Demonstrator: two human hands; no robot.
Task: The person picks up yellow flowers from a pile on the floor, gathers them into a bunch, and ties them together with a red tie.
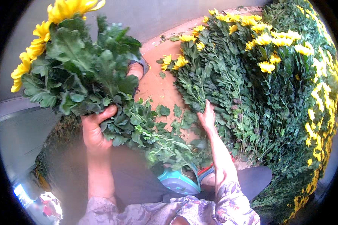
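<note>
My left hand point(97, 128) is closed around a thick bunch of yellow chrysanthemums point(76, 59), with its flower heads towards the upper left and broad green leaves over most of the stems. On the right, my right hand point(207, 115) has its fingers on a leafy stem at the near edge of a large pile of yellow chrysanthemums point(233, 70). Leaves partly cover those fingertips. Between my hands, loose leafy green stems point(166, 143) lie in a heap.
A blue and grey plastic item point(178, 181) stands by my foot below the loose stems. The orange-brown floor point(155, 78) carries scattered leaves. A grey wall point(163, 17) runs along the far side. More yellow flowers point(318, 135) line the pile's right edge.
</note>
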